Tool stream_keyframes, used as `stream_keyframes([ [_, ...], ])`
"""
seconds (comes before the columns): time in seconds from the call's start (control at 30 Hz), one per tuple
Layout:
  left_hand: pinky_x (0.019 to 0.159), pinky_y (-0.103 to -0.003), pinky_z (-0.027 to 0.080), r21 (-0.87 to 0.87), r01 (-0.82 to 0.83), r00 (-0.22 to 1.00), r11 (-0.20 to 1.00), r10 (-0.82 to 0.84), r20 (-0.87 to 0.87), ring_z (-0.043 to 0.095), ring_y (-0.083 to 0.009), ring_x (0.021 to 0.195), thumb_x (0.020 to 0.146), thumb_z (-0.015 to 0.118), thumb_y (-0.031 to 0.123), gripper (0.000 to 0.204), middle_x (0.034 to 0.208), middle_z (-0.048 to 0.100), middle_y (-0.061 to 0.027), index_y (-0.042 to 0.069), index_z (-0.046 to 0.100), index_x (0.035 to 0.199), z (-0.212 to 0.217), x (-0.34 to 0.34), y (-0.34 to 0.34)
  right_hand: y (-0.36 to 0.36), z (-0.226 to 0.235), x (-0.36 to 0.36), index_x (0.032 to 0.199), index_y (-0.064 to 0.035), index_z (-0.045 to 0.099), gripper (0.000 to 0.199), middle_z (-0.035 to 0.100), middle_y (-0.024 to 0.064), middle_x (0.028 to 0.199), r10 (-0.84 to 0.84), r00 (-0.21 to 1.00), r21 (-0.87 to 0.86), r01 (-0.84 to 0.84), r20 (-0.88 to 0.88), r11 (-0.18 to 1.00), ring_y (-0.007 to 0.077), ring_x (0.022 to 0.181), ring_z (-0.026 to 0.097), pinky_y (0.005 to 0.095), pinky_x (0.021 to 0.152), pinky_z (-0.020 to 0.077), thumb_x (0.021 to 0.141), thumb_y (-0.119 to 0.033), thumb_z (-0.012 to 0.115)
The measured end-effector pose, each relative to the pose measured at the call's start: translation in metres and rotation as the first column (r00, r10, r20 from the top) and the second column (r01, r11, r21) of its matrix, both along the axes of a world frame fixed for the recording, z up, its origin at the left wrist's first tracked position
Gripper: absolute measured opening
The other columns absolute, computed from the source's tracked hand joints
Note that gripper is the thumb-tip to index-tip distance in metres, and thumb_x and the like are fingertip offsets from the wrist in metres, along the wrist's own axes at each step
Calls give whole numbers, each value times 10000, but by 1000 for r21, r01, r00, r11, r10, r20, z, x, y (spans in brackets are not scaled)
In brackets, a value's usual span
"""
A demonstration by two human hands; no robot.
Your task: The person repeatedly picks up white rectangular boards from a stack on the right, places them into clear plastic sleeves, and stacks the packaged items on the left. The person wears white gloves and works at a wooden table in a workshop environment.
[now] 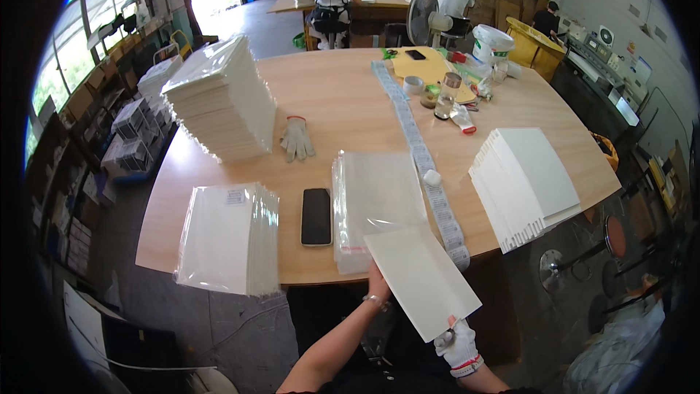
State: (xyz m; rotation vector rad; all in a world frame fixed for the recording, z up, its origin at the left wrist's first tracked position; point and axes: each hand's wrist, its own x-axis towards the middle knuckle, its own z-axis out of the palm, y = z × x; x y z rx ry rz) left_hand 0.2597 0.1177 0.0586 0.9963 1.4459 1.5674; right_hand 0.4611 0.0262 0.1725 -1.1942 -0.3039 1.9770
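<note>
Grey floor surrounds a pale wooden desk. From the head view, a white sheet slants across its near edge, overlapping clear sleeves; a loose hold could drop it, or its corner drag the top sleeve. Gloved right hand pinches the near corner; left hand reaches beneath, fingers hidden, grip uncertain.

The pale sheet I hold blocks the near corner of the clear sleeves; beyond them the counter lies open. A phone and wrapped stack obstruct my left; on my right, a bare lane runs between label strip and white boards.
</note>
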Motion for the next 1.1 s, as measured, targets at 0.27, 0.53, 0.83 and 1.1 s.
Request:
stream_keyframes([
  [0.27, 877, -329, 407, -143, 273, 928, 951, -299, -222, 506, -255, 1041, 821, 496, 135, 285, 1076, 532, -203, -15, 521, 1061, -71, 47, -58, 13, -38, -29, 948, -91, 466, 98, 477, 35, 678, 26, 966, 149, 13, -256, 989, 150, 563, 466, 316, 547, 415, 906, -163, 414],
  [0.53, 840, -298, 438, -176, 192, 879, 965, -90, 467, 535, -177, 984, 865, 500, 86, 255, 1048, 571, -69, 15, 505, 1110, -69, 47, -52, 94, -95, -68, 1002, -34, 447, 207, 563, 177, 966, -55, 932, -48, 41, -359, 998, 342, 880, 579, 480, 788, 480, 879, -195, 405],
  [0.83, 757, -293, 448, -300, 171, 894, 938, -20, 448, 539, -168, 973, 875, 504, 241, 338, 1058, 571, -95, 18, 507, 1129, -33, -14, -79, 80, -60, -36, 927, -6, 515, 171, 586, 130, 725, 490, 846, 99, -517, 209, 850, 199, 568, 579, 325, 508, 499, 859, -155, 466],
  [1.1, 708, -261, 449, -362, 210, 929, 908, -71, 362, 578, -137, 852, 856, 462, 218, 270, 946, 617, -54, 31, 592, 1001, -1, -23, -91, 67, -45, -110, 716, -39, 546, 114, 520, 134, 752, -263, 415, 453, -886, 871, 104, 319, 727, 541, 391, 629, 451, 703, -151, 565],
])
